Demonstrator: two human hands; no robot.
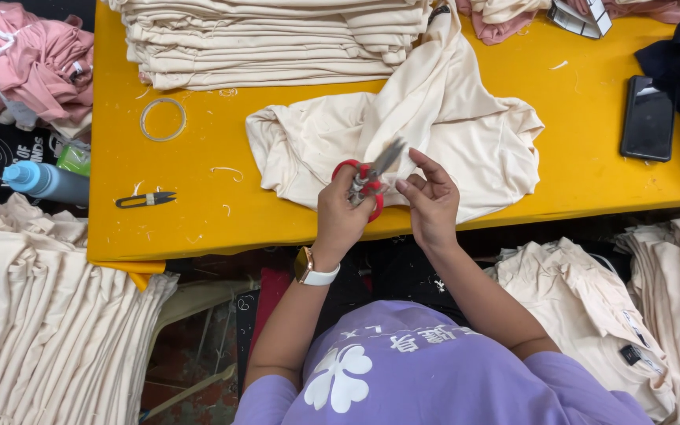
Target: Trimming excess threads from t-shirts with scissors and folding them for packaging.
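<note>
Scissors (365,182) with red handles, one pair, are held just below the centre of the view, over the near edge of a yellow table (198,228), blades pointing toward 1 o'clock. The left hand (341,214) is closed around the handles, fingers curled through the loops, and a watch with a white strap (314,272) is worn on its wrist. The right hand (431,201) is seen just beside the scissors at 3 o'clock, fingers loosely bent and partly apart; whether anything is pinched between them cannot be told. One cream garment (466,138) is spread crumpled on the table directly behind both hands. One stack of folded cream garments (277,39) is seen at 12 o'clock. At 9 o'clock, one small black thread snip (145,200) is laid on the table, with one clear ring (163,120) at 10 o'clock. One dark phone (648,118) is placed at 2 o'clock
</note>
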